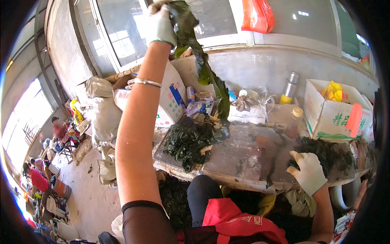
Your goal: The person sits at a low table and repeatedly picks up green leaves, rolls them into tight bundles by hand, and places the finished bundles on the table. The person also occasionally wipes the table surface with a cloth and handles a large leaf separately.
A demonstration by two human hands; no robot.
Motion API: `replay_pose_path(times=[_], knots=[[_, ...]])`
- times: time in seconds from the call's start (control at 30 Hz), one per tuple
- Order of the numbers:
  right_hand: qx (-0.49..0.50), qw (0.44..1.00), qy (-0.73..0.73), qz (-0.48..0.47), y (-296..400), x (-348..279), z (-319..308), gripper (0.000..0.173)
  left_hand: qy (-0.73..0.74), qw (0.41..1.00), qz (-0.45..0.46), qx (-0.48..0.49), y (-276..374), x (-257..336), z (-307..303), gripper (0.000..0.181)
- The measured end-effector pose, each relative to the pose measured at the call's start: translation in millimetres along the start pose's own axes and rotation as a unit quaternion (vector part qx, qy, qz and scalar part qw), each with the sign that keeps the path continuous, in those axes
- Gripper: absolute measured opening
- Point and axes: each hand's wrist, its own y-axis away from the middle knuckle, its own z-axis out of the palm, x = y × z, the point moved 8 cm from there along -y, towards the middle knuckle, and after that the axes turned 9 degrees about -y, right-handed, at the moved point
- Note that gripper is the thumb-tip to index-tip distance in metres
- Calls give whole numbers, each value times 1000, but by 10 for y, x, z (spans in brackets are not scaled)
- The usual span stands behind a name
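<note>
My left hand (161, 24), in a pale work glove, is raised high at the top of the view. It grips one end of a long dark-green strip of seaweed (204, 65), which looks like kelp and hangs down to the tabletop. Below it, a heap of seaweed (190, 140) lies on the worn table (234, 158). My right hand (309, 170), gloved too, is low over the table's right part with thumb and fingers apart. Right beside its fingertips spreads a second dark pile of seaweed (326, 152).
Cartons (332, 122), a steel flask (289, 87) and a yellow-capped bottle (295, 122) line the table's back. Stuffed sacks (105, 113) stand at the left. More seaweed (175, 198) lies beneath the table. People (38, 180) sit among buckets farther left; another person's patterned clothing (344, 225) shows lower right.
</note>
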Motion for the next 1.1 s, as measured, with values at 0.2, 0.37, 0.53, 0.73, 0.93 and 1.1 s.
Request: replay_pose_path(times=[0.2, 0.37, 0.53, 0.73, 0.93, 1.1], knots=[[-11, 999, -27, 20, -64, -96, 17, 61, 365, 890, 117, -247, -588, 690, 633, 13], [15, 971, -232, -57, -342, -627, 452, 78, -414, 832, 365, 49, -1060, 1645, 687, 20], [-168, 741, -648, -58, -165, -1303, 1267, 53, -544, 766, 341, 23, -1248, 1436, 513, 13], [-339, 474, -797, 160, 509, -1220, 2059, 34, -604, 629, 489, -29, -523, 1481, 102, 13], [-175, 965, -195, -13, 684, 374, 1524, 44, -105, 978, 49, -174, 718, 654, -181, 29], [-131, 836, -420, 326, 555, 916, 974, 36, 34, 891, -212, -401, 2581, 494, 227, 44]])
